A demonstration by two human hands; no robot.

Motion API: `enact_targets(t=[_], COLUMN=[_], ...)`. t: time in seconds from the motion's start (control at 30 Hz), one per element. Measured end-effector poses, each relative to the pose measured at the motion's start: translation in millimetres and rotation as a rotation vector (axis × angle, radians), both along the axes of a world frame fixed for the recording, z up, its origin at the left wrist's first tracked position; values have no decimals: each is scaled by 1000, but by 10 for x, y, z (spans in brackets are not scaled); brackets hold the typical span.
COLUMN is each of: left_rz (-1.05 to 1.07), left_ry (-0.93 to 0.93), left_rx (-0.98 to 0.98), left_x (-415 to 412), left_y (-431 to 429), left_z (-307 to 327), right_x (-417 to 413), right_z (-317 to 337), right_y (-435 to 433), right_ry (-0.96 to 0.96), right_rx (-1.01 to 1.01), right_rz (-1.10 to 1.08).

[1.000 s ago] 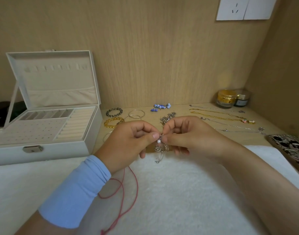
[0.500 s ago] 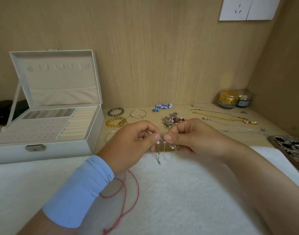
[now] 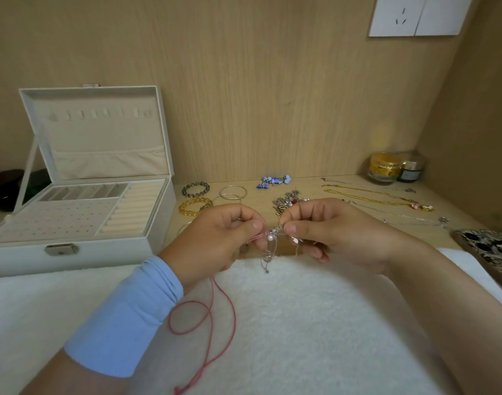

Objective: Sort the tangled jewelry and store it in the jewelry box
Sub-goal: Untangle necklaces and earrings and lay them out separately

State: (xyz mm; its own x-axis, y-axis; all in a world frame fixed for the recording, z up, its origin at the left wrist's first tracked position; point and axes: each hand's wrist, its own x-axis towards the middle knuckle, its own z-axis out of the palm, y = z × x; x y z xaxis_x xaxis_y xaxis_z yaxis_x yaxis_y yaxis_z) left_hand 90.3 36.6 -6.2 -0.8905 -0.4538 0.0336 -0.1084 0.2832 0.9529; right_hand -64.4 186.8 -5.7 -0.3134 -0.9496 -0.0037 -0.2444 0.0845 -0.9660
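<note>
Head view: pinched the tangle [image 3: 273, 232] from both sides, left hand [image 3: 224, 238] and right hand [image 3: 329, 232] each curled, thumb against forefinger, on its strands. Held just above the towel's [image 3: 315, 332] far edge, well apart from the open box [image 3: 73, 253]. Trailed a red cord [image 3: 212, 317] down onto the towel. Judged light, limp, thin chains likely to kink or snap; best gripped close beside the knot, not by the pearl [image 3: 270, 238].
</note>
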Motion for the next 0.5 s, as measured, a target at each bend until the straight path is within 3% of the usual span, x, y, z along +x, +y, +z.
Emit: enact_targets(t=[0.23,0.5], left_rz=[-77,-121], left_ry=[-144,-137], left_rx=[58,-77], left_x=[34,26], left_y=[9,12], left_z=[19,-1], right_x=[26,82], right_z=[30,32], right_y=[8,15], right_ry=[-14,46], right_rx=[0,64], right_rz=[18,37])
